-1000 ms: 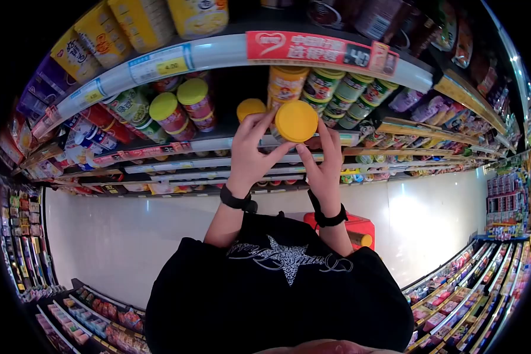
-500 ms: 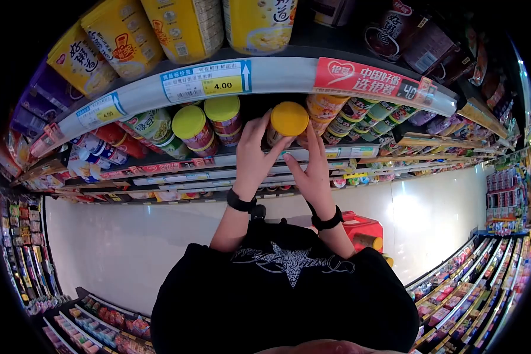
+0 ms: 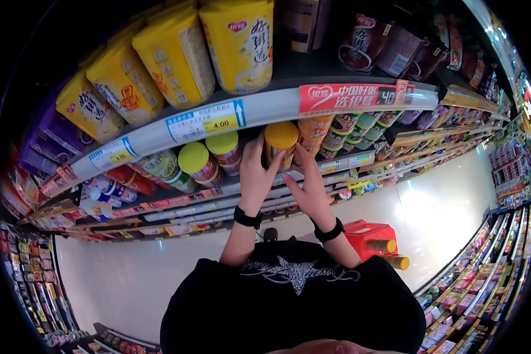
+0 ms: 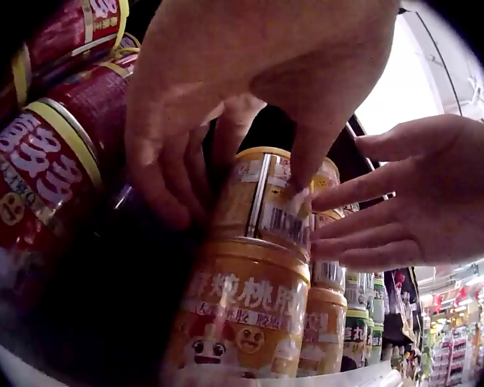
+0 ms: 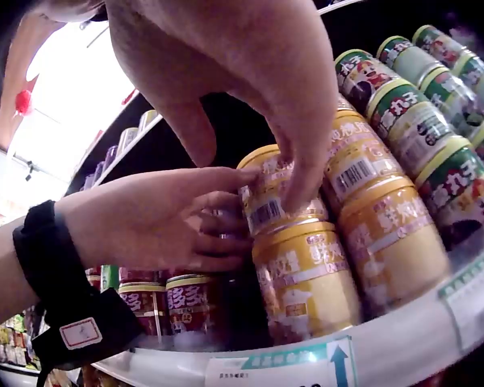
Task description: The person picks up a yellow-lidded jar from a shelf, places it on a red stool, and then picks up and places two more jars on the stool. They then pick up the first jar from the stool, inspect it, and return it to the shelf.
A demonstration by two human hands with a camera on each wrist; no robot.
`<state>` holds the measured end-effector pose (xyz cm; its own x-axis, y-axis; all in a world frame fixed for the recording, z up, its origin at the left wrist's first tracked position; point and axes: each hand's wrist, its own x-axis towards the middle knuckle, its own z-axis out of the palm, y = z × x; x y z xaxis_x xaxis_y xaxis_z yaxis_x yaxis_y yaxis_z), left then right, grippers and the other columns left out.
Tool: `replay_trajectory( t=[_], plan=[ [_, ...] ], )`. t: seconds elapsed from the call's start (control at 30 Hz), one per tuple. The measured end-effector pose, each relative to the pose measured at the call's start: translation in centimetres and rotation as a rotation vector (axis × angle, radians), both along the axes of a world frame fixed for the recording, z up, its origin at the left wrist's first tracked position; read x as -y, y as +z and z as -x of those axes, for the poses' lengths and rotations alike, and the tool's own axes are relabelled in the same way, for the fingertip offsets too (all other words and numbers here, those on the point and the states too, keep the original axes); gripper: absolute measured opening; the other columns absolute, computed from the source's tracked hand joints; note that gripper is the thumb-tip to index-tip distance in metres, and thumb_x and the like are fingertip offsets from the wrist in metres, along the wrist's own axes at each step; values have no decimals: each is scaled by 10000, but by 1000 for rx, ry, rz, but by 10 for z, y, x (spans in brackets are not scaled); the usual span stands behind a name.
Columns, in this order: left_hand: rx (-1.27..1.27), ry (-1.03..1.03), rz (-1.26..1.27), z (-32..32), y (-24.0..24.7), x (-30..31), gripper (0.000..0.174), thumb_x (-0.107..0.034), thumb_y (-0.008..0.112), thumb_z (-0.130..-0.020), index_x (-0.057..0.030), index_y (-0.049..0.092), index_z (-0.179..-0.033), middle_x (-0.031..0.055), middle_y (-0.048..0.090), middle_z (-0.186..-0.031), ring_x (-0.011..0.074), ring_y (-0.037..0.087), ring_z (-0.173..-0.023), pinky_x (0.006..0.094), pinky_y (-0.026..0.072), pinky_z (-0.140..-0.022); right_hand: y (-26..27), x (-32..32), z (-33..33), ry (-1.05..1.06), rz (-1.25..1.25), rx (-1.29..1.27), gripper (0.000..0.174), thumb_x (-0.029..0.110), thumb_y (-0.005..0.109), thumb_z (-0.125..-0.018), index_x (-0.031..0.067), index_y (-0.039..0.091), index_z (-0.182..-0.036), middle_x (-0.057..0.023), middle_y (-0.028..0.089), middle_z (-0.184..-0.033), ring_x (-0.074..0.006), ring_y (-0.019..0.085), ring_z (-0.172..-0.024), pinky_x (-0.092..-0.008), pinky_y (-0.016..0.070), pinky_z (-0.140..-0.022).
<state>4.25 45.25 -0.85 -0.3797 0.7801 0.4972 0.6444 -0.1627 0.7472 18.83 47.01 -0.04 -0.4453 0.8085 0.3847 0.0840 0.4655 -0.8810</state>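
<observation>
An orange can with a yellow lid (image 3: 281, 137) is under the price rail, between the two hands. In the left wrist view it stands upright on a matching can (image 4: 246, 314). My left hand (image 3: 255, 180) grips this upper can (image 4: 262, 205), thumb on the barcode side and fingers round the far side. My right hand (image 3: 311, 192) touches the other side with nearly straight fingers, as the right wrist view (image 5: 242, 72) also shows. Alongside are more orange cans (image 5: 391, 234). Part of the upper can is hidden by fingers.
Lime-lidded cans (image 3: 197, 162) stand left of the hands, green-labelled cans (image 5: 448, 181) to the right. Above runs a shelf rail (image 3: 271, 106) with yellow packs (image 3: 239, 50) over it. A red basket (image 3: 360, 236) with yellow-lidded cans is on the floor at the right.
The can held out before the shelf has gone in under the rail, onto the lower can. Both hands have moved with it. The head view has shifted, showing more of the upper shelf.
</observation>
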Motion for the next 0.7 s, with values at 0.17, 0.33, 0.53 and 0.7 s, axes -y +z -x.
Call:
replay_trajectory(
  t=[0.17,0.33,0.53,0.7],
  plan=[
    [63,54,-144,-14,11,5,557,-145,694,-821,-7,457,-1306,182,517,-1140,327,526,-1023,389,436,-894,2,-1,-4,-9,15,26,637,55,641,-838,6,333,-1393,-205,466,-1285,-322,519,-1152,-374,457,-935],
    [149,46,-287,-29,26,10,280,-50,673,-823,-1,551,-1069,87,555,-956,181,547,-852,293,444,-773,7,-1,-20,-33,-27,71,549,84,645,-836,22,410,-1328,-171,527,-1204,-296,566,-1054,-366,472,-850],
    [187,-127,-300,-68,39,6,141,-8,652,-808,9,597,-937,92,598,-856,182,607,-752,280,467,-686,5,-5,-57,-132,6,76,449,41,640,-826,4,509,-1254,-141,579,-1169,-231,610,-973,-321,486,-816],
    [206,-299,-256,-118,42,-10,108,-10,626,-822,12,615,-927,94,615,-841,183,610,-715,287,480,-696,2,-9,-108,-257,-17,66,409,42,636,-833,10,525,-1226,-137,585,-1124,-230,616,-945,-322,496,-775]
  ],
)
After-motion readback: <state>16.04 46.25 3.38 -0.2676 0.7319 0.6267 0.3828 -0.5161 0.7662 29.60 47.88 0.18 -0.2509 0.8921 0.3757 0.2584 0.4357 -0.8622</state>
